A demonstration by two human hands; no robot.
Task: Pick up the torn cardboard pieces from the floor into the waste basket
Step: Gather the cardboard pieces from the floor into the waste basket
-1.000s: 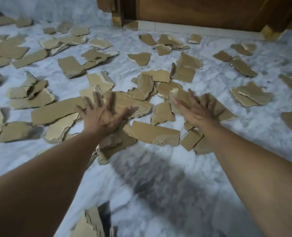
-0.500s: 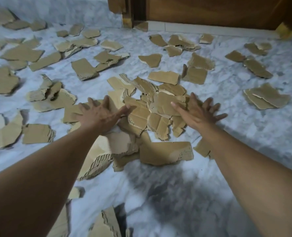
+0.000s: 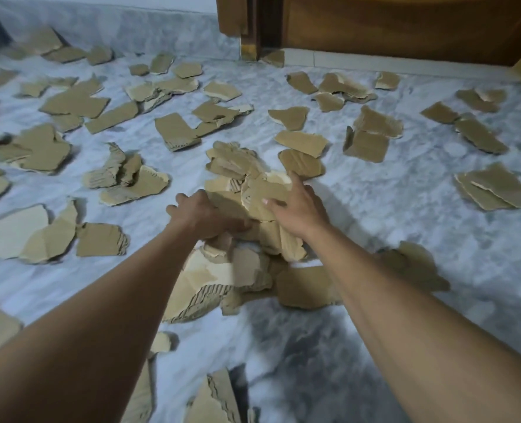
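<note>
Two hands bracketed the pile (image 3: 262, 193) on the floor (image 3: 375, 209): left hand (image 3: 204, 215) curled round its left edge, right hand (image 3: 298, 206) pressed spread against its right; pieces judged light, stiff, slip-prone, best squeezed low from both sides.

2 bare arms, left forearm (image 3: 115, 300) and right forearm (image 3: 390, 294) uncovered, bare left hand (image 3: 204, 215), bare right hand (image 3: 298, 209), short thumbnail (image 3: 264, 201)
</note>
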